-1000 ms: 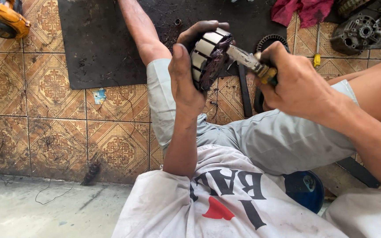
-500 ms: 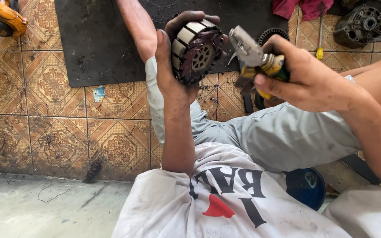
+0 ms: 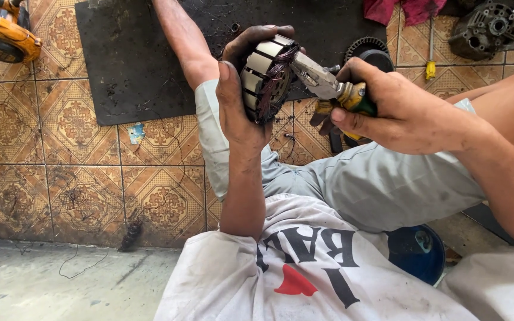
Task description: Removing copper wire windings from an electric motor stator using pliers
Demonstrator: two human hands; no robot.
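Note:
My left hand (image 3: 239, 101) is wrapped around a round motor stator (image 3: 266, 74) with grey metal plates and dark reddish copper windings, held up in front of me. My right hand (image 3: 400, 110) grips pliers (image 3: 322, 80) with yellow and green handles. The plier jaws reach into the windings at the stator's right side. Both hands are dirty with grease.
A black rubber mat (image 3: 132, 59) lies on the patterned tile floor (image 3: 72, 172). An orange power tool (image 3: 1, 35) sits top left. A dark motor housing (image 3: 486, 27), a red rag (image 3: 400, 9), a yellow-handled screwdriver (image 3: 430, 50) and a black ring part (image 3: 370, 50) lie top right. A blue round object (image 3: 417, 252) is by my leg.
The pliers drew back from the stator, then returned with their jaws in the windings. My left hand turned and shifted the stator slightly.

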